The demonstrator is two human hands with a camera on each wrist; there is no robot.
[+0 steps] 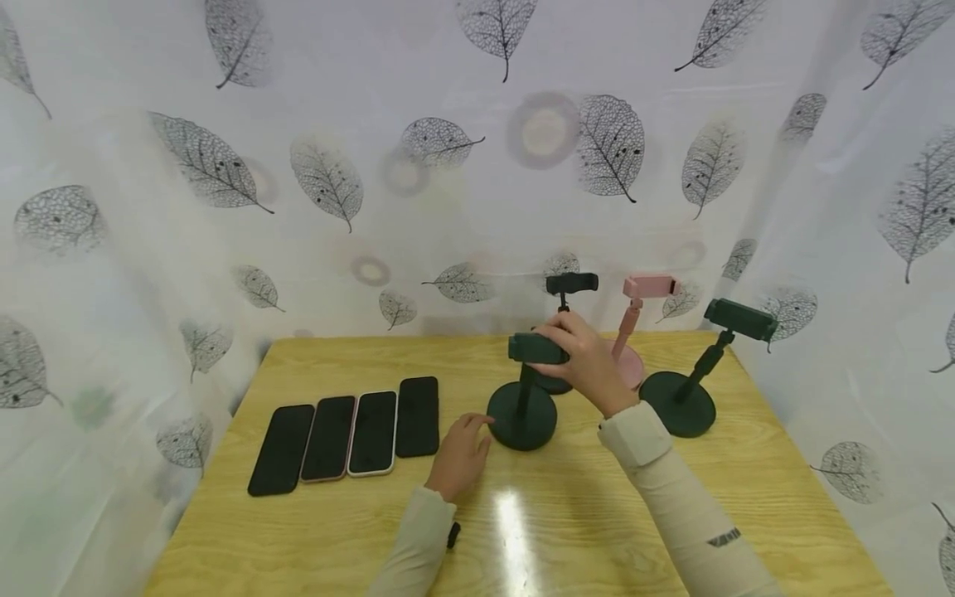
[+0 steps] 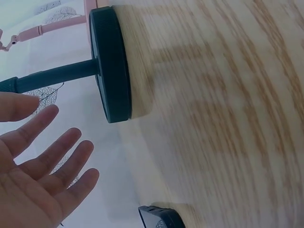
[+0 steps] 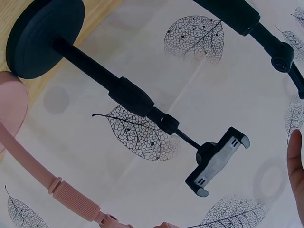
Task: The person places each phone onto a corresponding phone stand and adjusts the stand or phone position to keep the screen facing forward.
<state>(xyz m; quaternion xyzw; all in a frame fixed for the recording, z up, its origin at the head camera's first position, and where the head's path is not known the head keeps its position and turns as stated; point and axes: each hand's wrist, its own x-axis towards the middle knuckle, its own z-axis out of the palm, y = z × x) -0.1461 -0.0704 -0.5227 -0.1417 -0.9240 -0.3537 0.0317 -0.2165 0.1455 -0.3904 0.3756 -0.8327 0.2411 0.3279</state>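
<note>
My right hand (image 1: 587, 358) grips the clamp head of a dark green phone stand (image 1: 522, 431) that stands upright on the table. In the right wrist view only part of this hand (image 3: 296, 178) shows at the right edge; the stand's ribbed neck (image 3: 232, 14) is at the top. My left hand (image 1: 458, 458) is beside the round base, fingers loosely extended toward its left edge. The left wrist view has that hand's fingers (image 2: 66, 166) spread below the stem (image 2: 57, 76), holding nothing.
Several phones (image 1: 373, 433) lie in a row at the left of the wooden table (image 1: 336, 547). Behind the gripped stand are a black stand (image 1: 572, 283) and a pink stand (image 1: 627, 323); another dark green stand (image 1: 679, 406) is at right. A leaf-patterned curtain (image 1: 336, 274) surrounds the table.
</note>
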